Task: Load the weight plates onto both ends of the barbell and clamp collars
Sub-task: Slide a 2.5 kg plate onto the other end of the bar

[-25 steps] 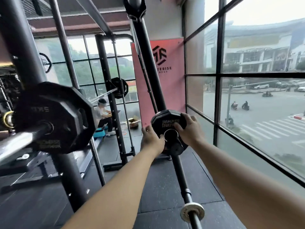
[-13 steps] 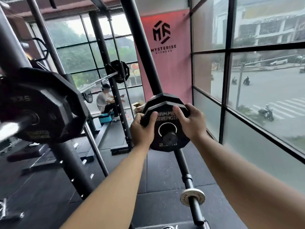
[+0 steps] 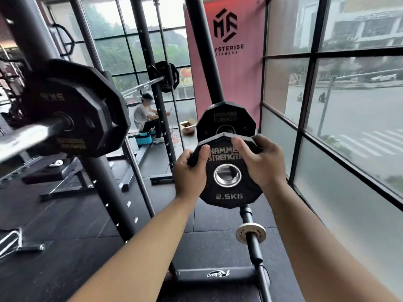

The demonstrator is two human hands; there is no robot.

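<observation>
A small black 2.5 kg weight plate (image 3: 227, 192) with a steel-ringed centre hole is held up in front of me, off its peg. My left hand (image 3: 189, 173) grips its left rim and my right hand (image 3: 260, 160) grips its upper right rim. Behind it a second black plate (image 3: 226, 115) still sits on the slanted black storage post (image 3: 204, 62). At the left, the barbell's steel sleeve (image 3: 24, 136) pokes toward me with a black 5 kg plate (image 3: 74, 107) on it.
A small silver plate (image 3: 251, 233) rings the lower post. Rack uprights (image 3: 104, 182) stand left of my arms. A window wall (image 3: 316, 105) runs along the right. A person (image 3: 145, 114) sits far back by a cardboard box (image 3: 187, 126). A bench (image 3: 56, 171) stands at the left.
The 2.5 kg plate has come off the storage post toward me, leaving a second plate showing behind it. Both hands kept their hold. My view has dropped lower and moved closer.
</observation>
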